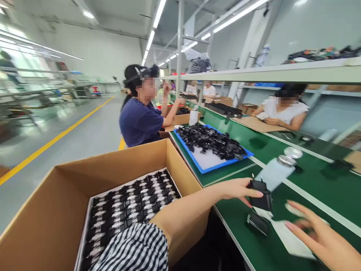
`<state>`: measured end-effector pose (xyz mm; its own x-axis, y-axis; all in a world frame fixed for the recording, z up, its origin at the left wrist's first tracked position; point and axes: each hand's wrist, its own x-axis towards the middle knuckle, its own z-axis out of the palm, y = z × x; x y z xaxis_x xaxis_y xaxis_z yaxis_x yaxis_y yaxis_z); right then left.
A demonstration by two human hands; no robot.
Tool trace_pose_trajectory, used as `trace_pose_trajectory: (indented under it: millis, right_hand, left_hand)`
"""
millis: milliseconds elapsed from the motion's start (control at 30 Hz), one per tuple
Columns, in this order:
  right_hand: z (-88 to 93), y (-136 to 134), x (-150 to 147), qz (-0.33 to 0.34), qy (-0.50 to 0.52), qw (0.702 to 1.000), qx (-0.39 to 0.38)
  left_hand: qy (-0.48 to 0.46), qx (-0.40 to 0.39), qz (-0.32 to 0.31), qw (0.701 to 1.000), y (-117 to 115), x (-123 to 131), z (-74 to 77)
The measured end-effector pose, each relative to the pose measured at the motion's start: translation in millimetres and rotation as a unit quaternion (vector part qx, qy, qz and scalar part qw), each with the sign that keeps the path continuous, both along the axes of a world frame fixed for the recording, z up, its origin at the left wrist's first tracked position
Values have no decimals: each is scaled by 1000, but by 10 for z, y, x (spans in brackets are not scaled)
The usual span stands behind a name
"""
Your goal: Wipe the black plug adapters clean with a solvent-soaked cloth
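My left hand (238, 190) reaches across the green bench and pinches a small black plug adapter (262, 195) just above the surface. A second black adapter (256, 223) lies flat below it, next to a white cloth (290, 237). My right hand (321, 237) hovers low at the right over that cloth, fingers spread and blurred by motion, holding nothing. A clear dispenser bottle (278, 171) with a metal cap stands just behind the held adapter.
A large cardboard box (113, 169) at my left holds several rows of black adapters. A blue tray (203, 165) heaped with more adapters sits farther along the bench. Co-workers sit at the bench ahead and across it. A shelf runs overhead.
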<state>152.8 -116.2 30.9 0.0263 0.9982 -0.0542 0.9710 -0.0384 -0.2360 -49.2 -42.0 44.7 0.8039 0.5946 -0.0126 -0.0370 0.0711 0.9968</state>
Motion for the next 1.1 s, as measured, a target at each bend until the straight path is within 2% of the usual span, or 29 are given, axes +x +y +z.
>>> trace_pose_trajectory:
  millis: [33, 100, 133, 167, 233, 300, 433, 500, 567, 633, 700, 733, 1100]
  right_hand:
    - [145, -58, -158, 4, 75, 997, 3]
    - [359, -143, -405, 61, 128, 989, 48]
    - [426, -169, -485, 93, 114, 986, 78]
    - [471, -191, -538, 97, 82, 987, 95]
    - [510, -239, -591, 93, -16, 986, 137]
    - [517, -296, -616, 79, -112, 971, 194]
    - [514, -371, -648, 81, -205, 905, 363]
    - [518, -387, -661, 105, -215, 864, 444]
    - [530, -406, -685, 121, -210, 834, 495]
    - [544, -433, -731, 119, -199, 822, 519]
    - [552, -461, -795, 111, -190, 817, 533]
    - [551, -473, -829, 106, -185, 815, 539]
    - [500, -438, -1000, 61, -186, 798, 570]
  left_hand:
    - [-26, -11, -17, 999, -66, 5, 44]
    - [-57, -25, -20, 998, -158, -1, 102]
    - [-54, -27, -18, 998, -178, -9, 118]
    - [-49, -25, -10, 998, -186, -17, 130]
    - [-36, -1, 0, 999, -191, -32, 155]
    - [-26, 34, 6, 999, -229, -43, 193]
    - [-15, 135, 32, 990, -444, -28, 258]
    - [-24, 220, 94, 971, -570, 8, 236]
    - [-80, 309, 186, 929, -667, 53, 179]
    - [-180, 377, 259, 871, -717, 90, 116]
    - [-262, 421, 278, 822, -724, 105, 80]
    - [-284, 434, 277, 809, -718, 102, 78]
    - [-234, 459, 345, 784, -710, 7, 215]
